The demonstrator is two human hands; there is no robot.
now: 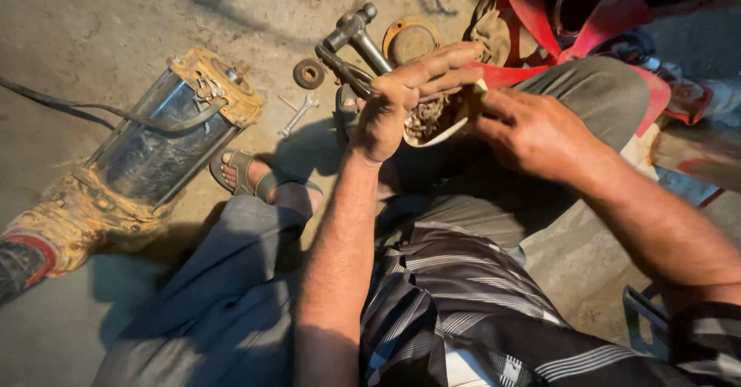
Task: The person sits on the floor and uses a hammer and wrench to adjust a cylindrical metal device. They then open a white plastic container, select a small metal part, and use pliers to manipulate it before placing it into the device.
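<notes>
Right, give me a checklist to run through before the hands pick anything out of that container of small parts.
1. Container held: the left hand grips the pale container over its rim. Ok.
2. Parts inside: rusty small parts show in it; what kind, cannot tell.
3. Right hand free: it rests at the container's right edge; its fingertips are hidden. Cannot tell.
4. Spanner within reach: it lies on the floor beside the sandalled foot. Ok.
5. Pump body steady: it lies on its side on the floor, untouched. Ok.
6. Light: container sits partly in the hands' shadow. Not ok.
</notes>
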